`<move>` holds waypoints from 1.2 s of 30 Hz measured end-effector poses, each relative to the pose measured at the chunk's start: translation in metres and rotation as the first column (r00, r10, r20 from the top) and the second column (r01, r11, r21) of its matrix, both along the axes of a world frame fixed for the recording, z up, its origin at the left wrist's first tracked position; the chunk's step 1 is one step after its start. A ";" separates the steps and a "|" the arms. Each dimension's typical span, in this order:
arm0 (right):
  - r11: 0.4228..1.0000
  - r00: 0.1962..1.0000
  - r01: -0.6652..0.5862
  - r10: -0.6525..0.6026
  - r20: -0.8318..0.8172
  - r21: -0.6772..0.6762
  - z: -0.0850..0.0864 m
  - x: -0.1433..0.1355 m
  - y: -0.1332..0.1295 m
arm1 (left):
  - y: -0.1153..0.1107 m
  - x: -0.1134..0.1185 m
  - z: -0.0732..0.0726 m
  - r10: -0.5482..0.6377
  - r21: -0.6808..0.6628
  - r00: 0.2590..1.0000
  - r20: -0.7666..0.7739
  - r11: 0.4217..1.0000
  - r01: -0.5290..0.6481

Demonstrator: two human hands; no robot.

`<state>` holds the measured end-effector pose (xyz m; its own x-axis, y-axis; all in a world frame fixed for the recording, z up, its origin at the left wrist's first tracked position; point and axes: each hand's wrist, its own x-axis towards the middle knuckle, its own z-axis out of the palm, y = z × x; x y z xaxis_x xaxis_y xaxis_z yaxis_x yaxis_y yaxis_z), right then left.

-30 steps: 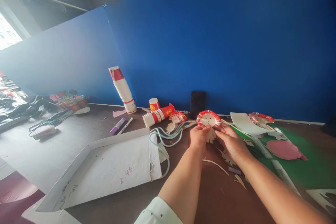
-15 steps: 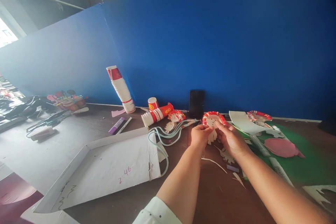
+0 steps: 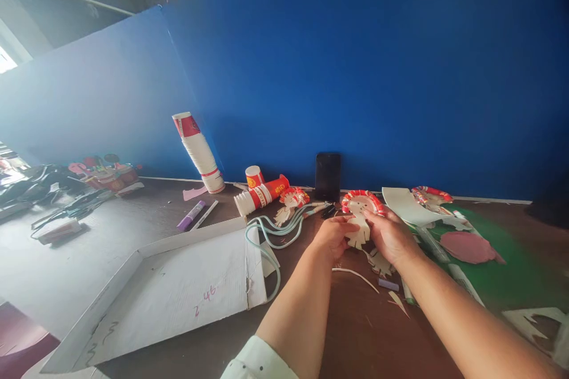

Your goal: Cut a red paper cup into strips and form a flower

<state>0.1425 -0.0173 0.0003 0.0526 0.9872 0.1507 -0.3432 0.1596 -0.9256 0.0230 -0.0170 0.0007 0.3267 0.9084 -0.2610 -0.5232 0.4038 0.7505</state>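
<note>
Both hands hold one paper craft [image 3: 359,226], a pale cut-out figure with a ring of red and white cup pieces round its top. My left hand [image 3: 334,237] pinches the left edge of its fringed lower part. On the other side my right hand [image 3: 387,233] grips it below the ring, thumb on the front. A similar craft [image 3: 291,201] lies by the fallen cups. Another red-rimmed one [image 3: 431,196] rests at the right, behind a curled white sheet [image 3: 402,204].
An open white box [image 3: 178,284] lies at the left, with pale blue cables [image 3: 267,249] beside it. A tall cup stack [image 3: 202,157] and a dark phone [image 3: 328,176] stand near the blue partition. Pink paper [image 3: 470,247] lies on a green mat [image 3: 511,272].
My left hand has shifted down and left on the craft, showing more of its fringed lower part. The whole view has moved slightly, so surroundings appear further left.
</note>
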 end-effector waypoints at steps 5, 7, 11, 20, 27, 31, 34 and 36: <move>0.999 0.999 -0.050 0.050 -0.013 0.014 0.003 -0.004 -0.004 | -0.004 0.001 0.004 0.048 -0.006 0.999 -0.019 0.999 -0.048; 0.997 0.997 -0.069 0.069 -0.033 0.018 0.006 -0.007 -0.006 | -0.004 0.003 0.004 0.083 -0.005 0.994 -0.064 0.996 -0.084; 0.994 0.995 -0.098 0.099 -0.028 0.047 0.013 -0.011 -0.010 | 0.000 0.009 -0.004 0.196 0.057 0.976 -0.090 0.980 -0.192; 0.988 0.988 -0.153 0.153 -0.009 -0.024 0.010 -0.011 -0.010 | 0.002 0.009 0.000 0.298 0.039 0.947 -0.116 0.954 -0.296; 0.994 0.994 -0.106 0.106 -0.020 0.003 0.000 -0.009 -0.003 | 0.002 0.003 -0.001 0.168 -0.009 0.960 -0.222 0.985 -0.174; 0.992 0.990 -0.130 0.130 -0.058 -0.002 0.003 -0.006 -0.005 | 0.002 -0.001 -0.002 0.031 0.007 0.997 -0.074 1.000 -0.030; 0.989 0.987 -0.147 0.146 -0.071 0.000 0.007 -0.005 -0.008 | 0.000 -0.004 0.001 -0.021 0.023 1.000 -0.005 1.000 0.021; 0.989 0.986 -0.146 0.145 -0.077 -0.002 0.008 -0.005 -0.009 | -0.001 -0.005 0.004 -0.025 0.015 1.000 0.009 1.000 0.025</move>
